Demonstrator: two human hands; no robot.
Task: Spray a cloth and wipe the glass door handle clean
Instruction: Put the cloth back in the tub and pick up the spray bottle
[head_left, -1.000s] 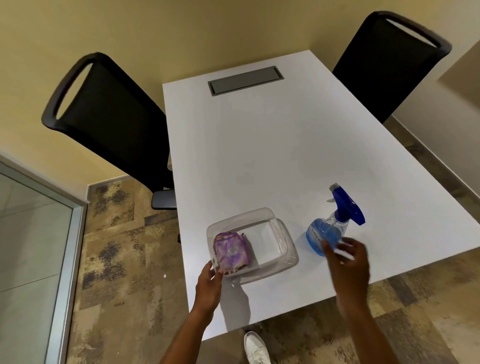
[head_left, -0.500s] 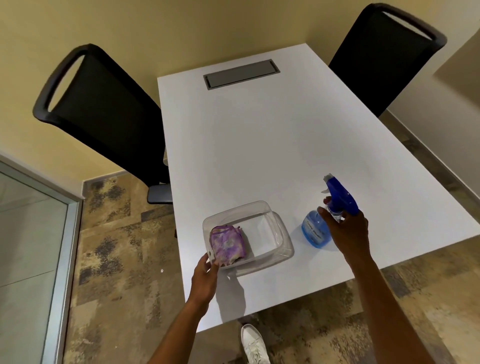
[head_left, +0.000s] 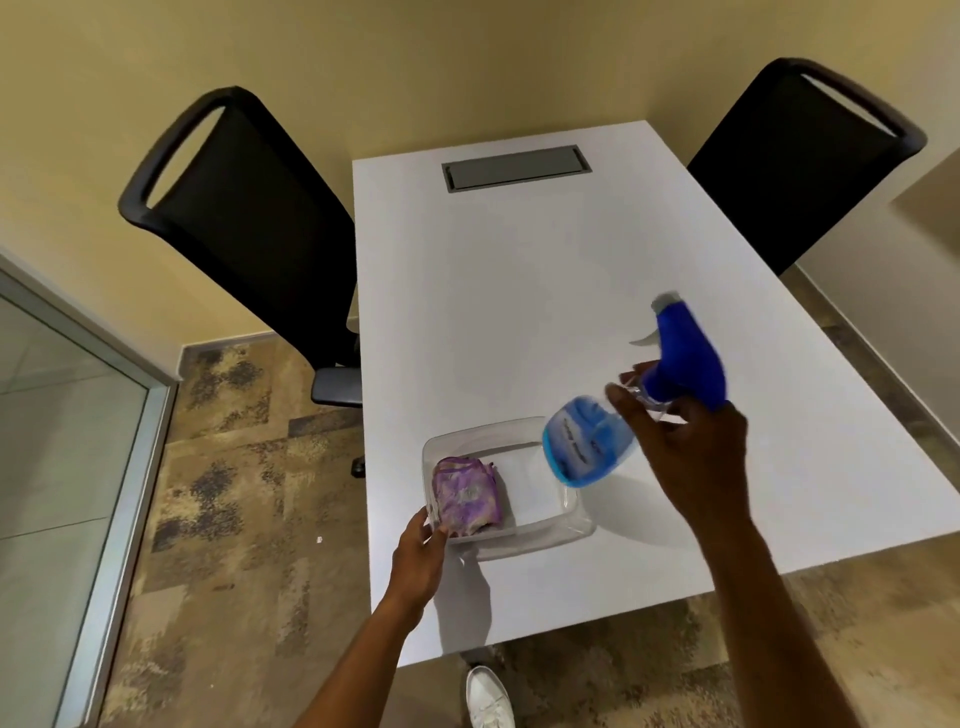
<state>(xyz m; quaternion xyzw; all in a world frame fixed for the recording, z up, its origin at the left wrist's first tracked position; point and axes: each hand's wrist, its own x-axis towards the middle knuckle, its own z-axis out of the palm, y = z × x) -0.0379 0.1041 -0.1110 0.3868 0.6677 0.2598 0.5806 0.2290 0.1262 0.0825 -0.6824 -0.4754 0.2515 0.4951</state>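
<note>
A folded purple cloth (head_left: 467, 496) lies in the left half of a clear plastic tray (head_left: 566, 525) near the table's front edge. My left hand (head_left: 418, 561) touches the tray's near left corner, fingertips at the cloth's edge. My right hand (head_left: 685, 447) grips the neck of a spray bottle (head_left: 587, 441) with blue liquid and a blue trigger head. The bottle is lifted off the table and tilted, its base over the tray's right end. Part of a glass door (head_left: 67, 467) shows at the left edge; its handle is out of view.
The white table (head_left: 545, 291) has a grey cable hatch (head_left: 514, 167) at its far end. A black office chair (head_left: 249, 228) stands at the left, another black office chair (head_left: 810, 161) at the far right. Patterned carpet lies below. My white shoe (head_left: 485, 696) is under the table's near edge.
My right hand closed on the spray bottle, lifted it off the table and swung it left over the tray. My left hand stayed at the tray's corner.
</note>
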